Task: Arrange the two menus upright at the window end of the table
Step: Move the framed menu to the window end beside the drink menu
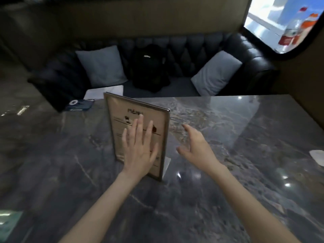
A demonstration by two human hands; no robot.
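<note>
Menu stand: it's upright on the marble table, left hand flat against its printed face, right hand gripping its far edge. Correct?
Not quite. The right hand is open and apart from the menu stand, gripping nothing. The head view shows the rest holds: upright on the marble table, left hand flat on its face.

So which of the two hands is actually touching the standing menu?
The left hand: it lies flat, fingers spread, against the face of the menu. The right hand hovers open beside it, over the table, touching nothing.
</note>
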